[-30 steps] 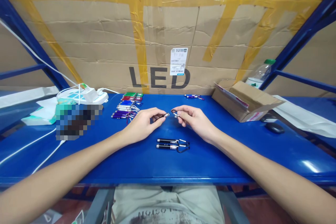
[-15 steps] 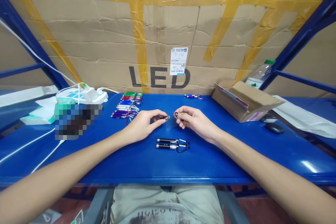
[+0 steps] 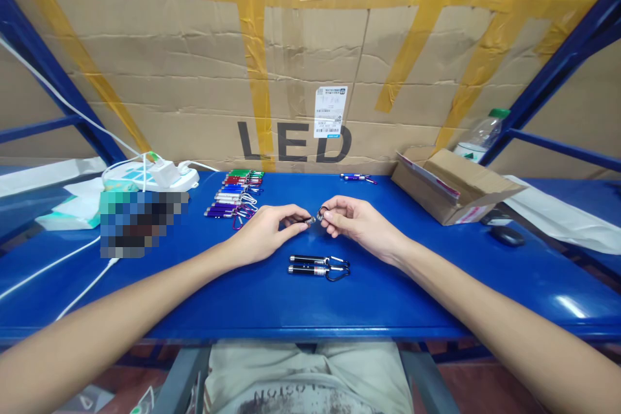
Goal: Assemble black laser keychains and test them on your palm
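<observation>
My left hand (image 3: 264, 231) pinches a small dark penlight (image 3: 309, 221) between thumb and fingers; its silver end sticks out to the right and the fingers hide the rest. Facing it, my right hand (image 3: 358, 221) is closed on a small black carabiner clip (image 3: 321, 212) with a shiny metal end, mostly covered by the fingertips. Only a narrow gap separates the two metal parts. Below the hands, two black penlights (image 3: 306, 270) with carabiner clips lie side by side on the blue table (image 3: 233, 310).
Green, red, blue, silver and purple penlights (image 3: 230, 198) lie in rows behind my left hand. A blue penlight (image 3: 354, 177) is at the back. An open cardboard box (image 3: 451, 187), a bottle (image 3: 482, 136) and a black mouse (image 3: 507, 236) stand right; a power strip (image 3: 187, 179) and cables lie left.
My right hand has moved slightly left with the clip, and the penlight's end has shifted slightly right, so the two parts are closer together. The penlights on the table have not moved.
</observation>
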Motion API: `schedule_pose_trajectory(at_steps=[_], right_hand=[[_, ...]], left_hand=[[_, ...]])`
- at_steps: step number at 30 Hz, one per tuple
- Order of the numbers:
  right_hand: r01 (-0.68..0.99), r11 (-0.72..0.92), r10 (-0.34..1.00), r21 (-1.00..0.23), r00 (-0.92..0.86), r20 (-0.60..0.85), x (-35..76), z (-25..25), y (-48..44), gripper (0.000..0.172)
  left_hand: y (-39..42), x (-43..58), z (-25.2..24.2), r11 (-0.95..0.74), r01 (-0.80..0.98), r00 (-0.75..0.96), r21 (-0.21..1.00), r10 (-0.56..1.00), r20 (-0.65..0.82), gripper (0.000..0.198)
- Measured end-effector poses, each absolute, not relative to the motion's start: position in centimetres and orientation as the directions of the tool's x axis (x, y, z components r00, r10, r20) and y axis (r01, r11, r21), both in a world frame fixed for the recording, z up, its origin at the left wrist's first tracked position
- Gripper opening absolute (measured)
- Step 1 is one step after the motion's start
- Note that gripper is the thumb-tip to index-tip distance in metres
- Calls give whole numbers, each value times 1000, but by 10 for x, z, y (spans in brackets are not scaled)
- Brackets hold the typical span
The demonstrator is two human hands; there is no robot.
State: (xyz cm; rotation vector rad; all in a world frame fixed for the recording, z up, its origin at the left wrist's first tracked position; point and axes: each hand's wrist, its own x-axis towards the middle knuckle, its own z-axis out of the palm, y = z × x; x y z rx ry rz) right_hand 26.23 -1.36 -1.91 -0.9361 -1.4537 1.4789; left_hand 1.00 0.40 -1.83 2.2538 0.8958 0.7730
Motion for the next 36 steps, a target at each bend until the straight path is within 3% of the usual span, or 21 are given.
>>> schedule_pose_trajectory(at_steps=[18,36], right_hand=[[-99,-37,907,-994,-421,8,258,-15,-20,37],[-30,17,914,-999,-406,28,257,-18,-17,40]], left_hand=[[0,12,-18,-627,372,619,684,717,321,26],[0,13,-17,-606,387,603,695,736,306,26]])
